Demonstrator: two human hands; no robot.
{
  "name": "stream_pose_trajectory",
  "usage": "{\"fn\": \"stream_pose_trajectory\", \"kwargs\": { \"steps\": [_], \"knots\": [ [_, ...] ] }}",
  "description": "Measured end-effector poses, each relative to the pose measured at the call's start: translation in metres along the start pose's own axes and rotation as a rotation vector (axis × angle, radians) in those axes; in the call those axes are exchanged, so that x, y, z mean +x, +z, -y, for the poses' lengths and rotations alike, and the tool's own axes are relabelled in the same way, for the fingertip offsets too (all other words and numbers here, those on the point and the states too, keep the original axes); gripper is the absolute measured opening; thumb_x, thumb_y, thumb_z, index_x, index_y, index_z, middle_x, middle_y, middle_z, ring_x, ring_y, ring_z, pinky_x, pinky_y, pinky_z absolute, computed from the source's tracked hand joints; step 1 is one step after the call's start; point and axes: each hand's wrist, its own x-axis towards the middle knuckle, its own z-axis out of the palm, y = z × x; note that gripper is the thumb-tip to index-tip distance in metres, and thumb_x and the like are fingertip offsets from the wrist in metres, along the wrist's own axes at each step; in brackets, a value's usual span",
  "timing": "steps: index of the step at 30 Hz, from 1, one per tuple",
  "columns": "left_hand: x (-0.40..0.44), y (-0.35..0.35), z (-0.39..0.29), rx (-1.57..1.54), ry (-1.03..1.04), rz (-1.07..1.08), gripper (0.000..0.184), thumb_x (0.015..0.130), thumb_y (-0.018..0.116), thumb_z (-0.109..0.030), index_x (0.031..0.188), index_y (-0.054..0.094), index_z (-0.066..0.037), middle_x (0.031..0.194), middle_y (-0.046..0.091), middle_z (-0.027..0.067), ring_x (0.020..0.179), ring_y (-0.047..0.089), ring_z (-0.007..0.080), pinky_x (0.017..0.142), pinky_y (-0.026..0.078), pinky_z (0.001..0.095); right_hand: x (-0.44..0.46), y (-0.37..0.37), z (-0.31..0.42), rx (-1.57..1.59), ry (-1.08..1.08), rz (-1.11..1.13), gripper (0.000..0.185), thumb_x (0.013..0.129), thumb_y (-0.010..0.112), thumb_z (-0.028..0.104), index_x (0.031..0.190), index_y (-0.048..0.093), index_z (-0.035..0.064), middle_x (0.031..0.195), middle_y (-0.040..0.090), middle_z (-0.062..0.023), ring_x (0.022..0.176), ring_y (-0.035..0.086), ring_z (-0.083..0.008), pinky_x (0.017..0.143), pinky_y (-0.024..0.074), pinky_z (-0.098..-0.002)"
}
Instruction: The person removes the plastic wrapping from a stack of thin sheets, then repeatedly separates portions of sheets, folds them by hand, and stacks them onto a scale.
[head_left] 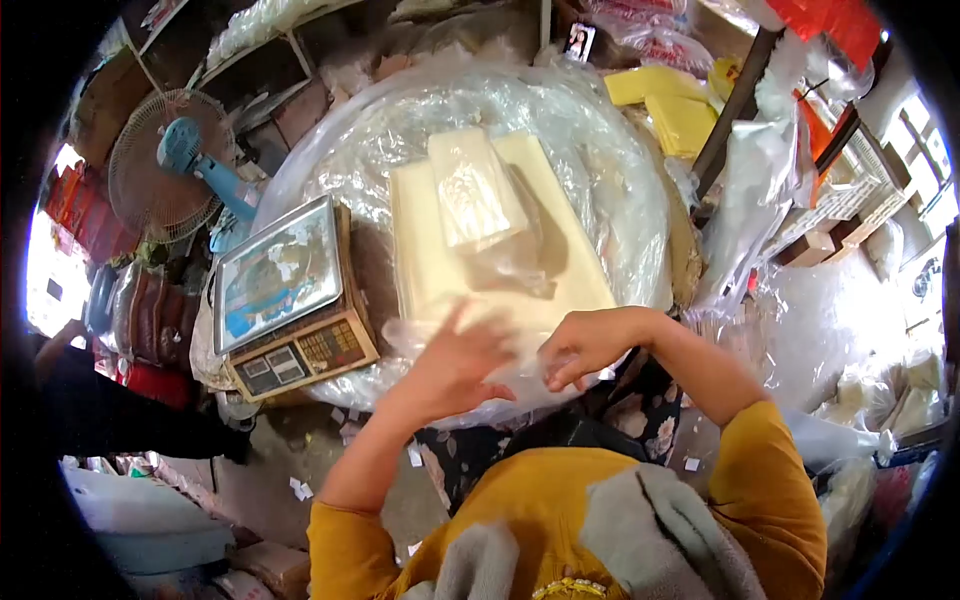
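A large stack of cream-coloured plastic sheets lies on the round plastic-covered surface in front of me. On top of it rests a smaller bundle of folded clear plastic bags, its loose end crumpled toward me. My left hand is blurred over the near left edge of the stack, fingers apart and thumb stretched out. At the near right corner my right hand has its fingers curled down and inward beside clear plastic film. Whatever sits between those fingertips is too small or hidden to name.
Left of the stack, a flat scale with a metal tray sits on a cardboard box. Behind it stands a blue fan. Yellow packets and a lit phone are at the back. Another person's dark clothing shows at left.
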Motion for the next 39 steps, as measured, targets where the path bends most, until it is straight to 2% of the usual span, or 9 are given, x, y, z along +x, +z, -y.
{"fn": "stream_pose_trajectory", "kwargs": {
  "steps": [3,6,9,15,18,20,26,33,39],
  "knots": [
    [-0.016,0.021,0.032,-1.216,-0.472,-0.027,0.02,0.083,0.069,-0.021,0.084,0.064,-0.001,0.075,0.065,0.0056,0.075,0.063,0.0198,0.077,0.051,0.0327,-0.026,-0.023,-0.002,0.171,0.082,0.07,0.019,0.086,0.066,0.016,0.093,0.062,-0.0014,0.075,0.066,-0.0051,0.062,0.063,-0.0124,0.055,0.0501,-0.0252],
    [-0.041,0.041,0.066,-1.848,-0.255,-0.583,0.03,0.09,0.062,-0.028,0.095,0.061,0.001,0.065,0.059,0.0036,0.052,0.054,0.012,0.061,0.052,0.032,-0.054,-0.034,-0.045,0.564,-0.026,-0.025,0.024,0.079,0.072,0.017,0.087,0.058,-0.0014,0.069,0.063,-0.0065,0.06,0.064,-0.0145,0.055,0.0496,-0.0251],
    [-0.027,0.036,0.063,-2.406,0.161,-0.401,0.038,0.089,0.062,-0.033,0.103,0.057,0.003,0.062,0.057,0.0012,0.046,0.048,0.0075,0.053,0.05,0.0248,-0.033,-0.032,-0.098,0.918,-0.66,-0.413,0.026,0.075,0.074,0.014,0.088,0.057,-0.0004,0.071,0.062,-0.006,0.065,0.064,-0.0142,0.06,0.0515,-0.026],
    [0.036,0.007,0.102,-1.803,-0.465,-1.172,0.028,0.085,0.066,-0.02,0.103,0.056,0.0,0.078,0.059,0.0031,0.055,0.051,0.0091,0.047,0.044,0.0221,0.046,-0.081,-0.073,1.244,-0.473,-1.127,0.032,0.077,0.069,0.025,0.099,0.058,0.0047,0.089,0.059,-0.0034,0.079,0.058,-0.0181,0.079,0.0508,-0.0355],
    [0.037,0.079,0.188,-1.235,-1.022,-0.838,0.018,0.082,0.062,-0.01,0.094,0.06,0.003,0.074,0.061,0.0086,0.055,0.056,0.0146,0.047,0.046,0.0257,0.125,-0.097,-0.236,1.232,-0.296,-1.095,0.03,0.084,0.06,0.03,0.105,0.059,0.0081,0.096,0.062,-0.0092,0.09,0.061,-0.0214,0.082,0.0513,-0.0392],
    [0.041,0.12,0.207,-0.986,-1.172,-0.566,0.012,0.08,0.056,-0.006,0.08,0.061,0.004,0.066,0.061,0.0125,0.053,0.058,0.0199,0.045,0.047,0.0315,0.14,-0.065,-0.259,0.058,0.015,-1.405,0.033,0.089,0.053,0.034,0.109,0.06,0.0091,0.098,0.062,-0.0072,0.089,0.06,-0.0195,0.08,0.0504,-0.0356],
    [0.041,0.144,0.194,-0.721,-1.021,-0.412,0.02,0.083,0.051,-0.009,0.077,0.061,0.008,0.06,0.06,0.014,0.051,0.06,0.0223,0.044,0.047,0.036,0.072,-0.026,-0.151,0.433,-0.257,-1.101,0.066,0.082,0.07,0.015,0.138,0.036,0.0052,0.127,0.051,-0.0128,0.115,0.052,-0.0203,0.098,0.0432,-0.0352],
    [0.024,0.051,0.054,-1.422,-0.592,-0.398,0.023,0.087,0.049,-0.005,0.106,0.061,0.004,0.091,0.066,0.0098,0.078,0.064,0.019,0.07,0.052,0.0312,0.015,-0.039,-0.109,1.145,-0.564,-0.785,0.049,0.087,0.058,0.02,0.133,0.044,0.0083,0.106,0.061,-0.0087,0.089,0.061,-0.0185,0.08,0.0511,-0.0357],
    [0.067,0.024,0.041,-1.35,-0.53,-0.594,0.032,0.08,0.048,-0.002,0.109,0.057,0.007,0.102,0.062,0.0149,0.091,0.063,0.025,0.081,0.048,0.0336,0.023,-0.061,-0.048,1.488,-0.818,-0.806,0.029,0.089,0.053,0.023,0.111,0.055,0.0037,0.083,0.058,-0.0063,0.072,0.058,-0.0206,0.077,0.0512,-0.0372]
  ]
}}
